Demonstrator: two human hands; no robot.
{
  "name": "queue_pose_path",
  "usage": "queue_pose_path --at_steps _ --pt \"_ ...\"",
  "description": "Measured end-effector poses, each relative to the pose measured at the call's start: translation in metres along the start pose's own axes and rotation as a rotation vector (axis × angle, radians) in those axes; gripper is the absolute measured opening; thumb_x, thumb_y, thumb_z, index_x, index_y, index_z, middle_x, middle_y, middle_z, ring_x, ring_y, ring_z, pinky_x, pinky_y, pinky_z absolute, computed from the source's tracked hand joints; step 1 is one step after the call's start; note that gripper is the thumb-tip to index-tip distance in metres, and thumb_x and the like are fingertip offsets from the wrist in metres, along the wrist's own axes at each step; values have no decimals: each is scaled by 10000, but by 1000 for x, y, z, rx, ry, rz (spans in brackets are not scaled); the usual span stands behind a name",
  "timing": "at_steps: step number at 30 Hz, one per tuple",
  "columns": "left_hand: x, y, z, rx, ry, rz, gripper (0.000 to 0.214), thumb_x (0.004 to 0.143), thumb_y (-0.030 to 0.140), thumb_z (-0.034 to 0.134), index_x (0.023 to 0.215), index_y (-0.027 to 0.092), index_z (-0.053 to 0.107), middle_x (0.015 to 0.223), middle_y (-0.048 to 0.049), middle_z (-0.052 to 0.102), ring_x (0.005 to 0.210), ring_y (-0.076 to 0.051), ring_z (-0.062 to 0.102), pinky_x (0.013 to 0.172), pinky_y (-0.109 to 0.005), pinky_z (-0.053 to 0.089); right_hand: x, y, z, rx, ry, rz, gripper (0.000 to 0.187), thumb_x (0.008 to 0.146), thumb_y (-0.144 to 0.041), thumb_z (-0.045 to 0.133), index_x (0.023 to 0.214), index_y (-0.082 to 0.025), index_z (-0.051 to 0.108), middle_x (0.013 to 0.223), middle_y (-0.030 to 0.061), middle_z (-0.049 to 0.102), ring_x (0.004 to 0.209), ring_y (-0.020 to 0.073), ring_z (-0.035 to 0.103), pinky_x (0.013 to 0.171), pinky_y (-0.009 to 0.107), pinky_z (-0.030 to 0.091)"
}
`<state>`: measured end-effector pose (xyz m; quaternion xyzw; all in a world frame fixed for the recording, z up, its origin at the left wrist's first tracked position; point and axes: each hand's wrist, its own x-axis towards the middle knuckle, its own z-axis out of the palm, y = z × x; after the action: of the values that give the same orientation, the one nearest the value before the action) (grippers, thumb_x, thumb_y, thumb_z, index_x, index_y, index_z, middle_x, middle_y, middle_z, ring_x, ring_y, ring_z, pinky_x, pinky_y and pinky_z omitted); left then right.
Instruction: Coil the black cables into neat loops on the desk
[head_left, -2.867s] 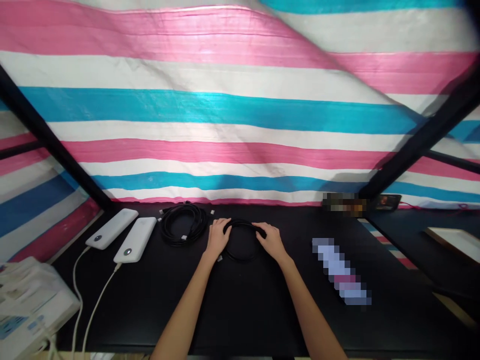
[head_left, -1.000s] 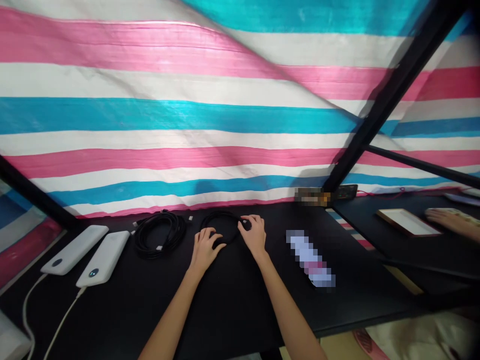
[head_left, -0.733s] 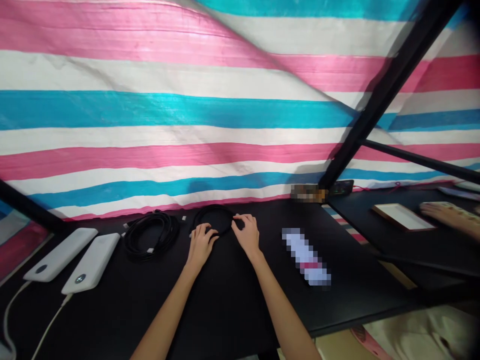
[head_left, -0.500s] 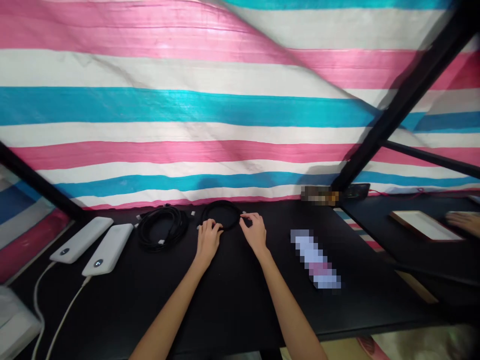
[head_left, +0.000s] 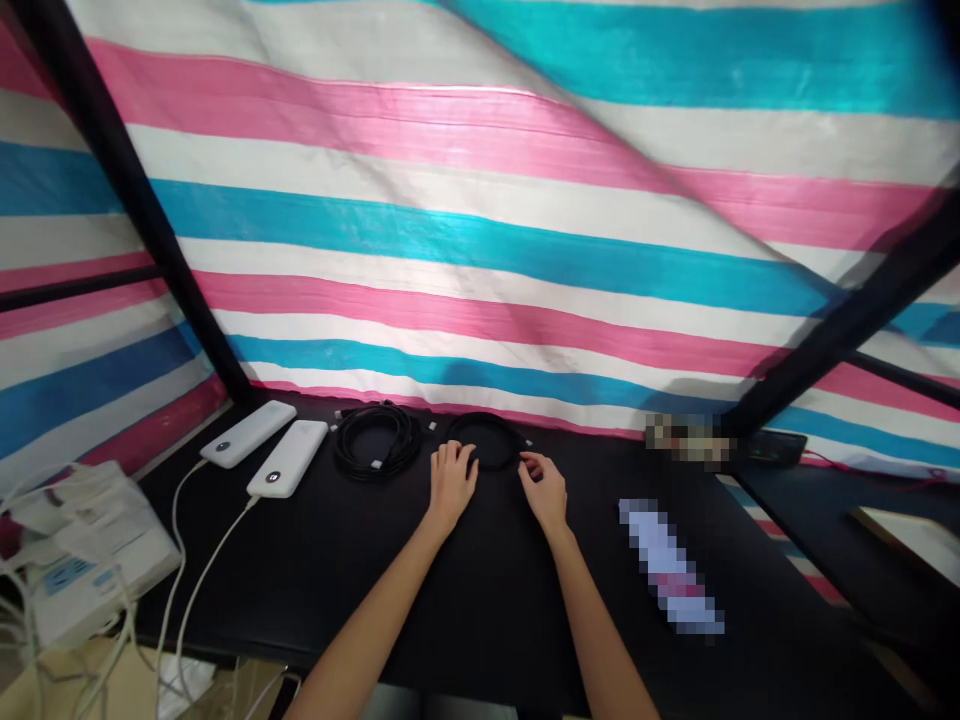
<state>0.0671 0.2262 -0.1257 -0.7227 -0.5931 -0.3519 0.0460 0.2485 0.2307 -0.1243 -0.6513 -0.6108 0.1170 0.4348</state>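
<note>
Both forearms come in over the near edge of the black table (head_left: 465,640), with a broad stretch of tabletop around them. The left hand (head_left: 451,487) is half closed, its fingers (head_left: 459,462) curled against the near side of a small cable coil (head_left: 486,425). The right hand (head_left: 543,490) is loosely curved, with its fingertips (head_left: 528,462) at the coil's right side. (Whether either hand really grips the coil, I cannot tell.) The black coil lies flat near the table's far edge, between the hands and the tarp.

Just left of it sits a larger black coil (head_left: 375,442), then a white power bank (head_left: 287,458) beside a second one (head_left: 247,433). White cords (head_left: 178,590) run from them past the table's left edge to a white device (head_left: 97,560) tangled in more cords. To the right, well apart from the right hand, a pixelated object (head_left: 667,565) lies at a slant. A blurred item (head_left: 686,437) and a dark phone (head_left: 772,448) sit along the far edge. A lower table at the right holds a pale tray (head_left: 896,535). Behind everything hangs a pink, white and blue striped tarp (head_left: 480,250) on black bars (head_left: 127,180).
</note>
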Motion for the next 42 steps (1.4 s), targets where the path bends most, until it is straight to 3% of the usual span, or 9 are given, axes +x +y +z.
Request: queue_pose_path --at_steps 3,7,12,18,29,35,42 --pt "-2 -5 2 -9 67 -157 357 886 291 433 1196 168 560 1176 -155 531 1097 -288 480 899 -439 392 -3 -4 0 -47 -73 -48 374 797 -366 471 1116 -246 624 1052 35 602 719 140 561 635 274 463" --pt "-3 -11 9 -31 -2 -127 395 873 343 456 1179 129 583 1264 -198 516 1183 -301 470 966 -458 359 -3 -5 2 -112 -183 -79 388 818 -352 482 1185 -293 594 1270 10 531 722 116 562 678 280 483" --pt "3 -9 9 -71 -20 -91 350 841 327 496 1082 121 646 1201 -191 571 1159 -277 511 977 -428 360 1 -4 4 -145 -202 -91 336 830 -361 490 1125 -294 635 1193 -3 584 714 116 563 696 277 483" --pt "9 -10 10 -122 -27 -87 258 809 277 517 984 168 671 1151 -148 605 1144 -257 532 957 -418 381 -2 -10 3 -137 -117 -6 250 807 -400 518 958 -294 687 1075 -18 601 687 108 579 639 258 465" --pt "4 -13 14 -83 -129 -17 406 771 306 564 1152 168 586 1338 -183 461 1239 -306 436 1011 -492 316 -3 -6 2 -100 -124 1 247 771 -298 523 970 -302 670 1054 -24 593 679 107 568 610 250 446" --pt "6 -10 15 -77 -47 -68 339 791 274 535 1101 160 609 1219 -167 546 1189 -290 469 993 -473 341 -2 -1 7 -66 -78 35 245 774 -302 504 933 -305 690 1043 -27 600 657 101 565 609 253 440" --pt "3 -7 7 -60 19 -26 341 811 221 491 1128 171 605 1211 -149 555 1166 -275 480 977 -454 346 -3 7 8 91 -16 47 273 759 -340 488 896 -272 714 1034 3 640 667 124 592 637 276 469"
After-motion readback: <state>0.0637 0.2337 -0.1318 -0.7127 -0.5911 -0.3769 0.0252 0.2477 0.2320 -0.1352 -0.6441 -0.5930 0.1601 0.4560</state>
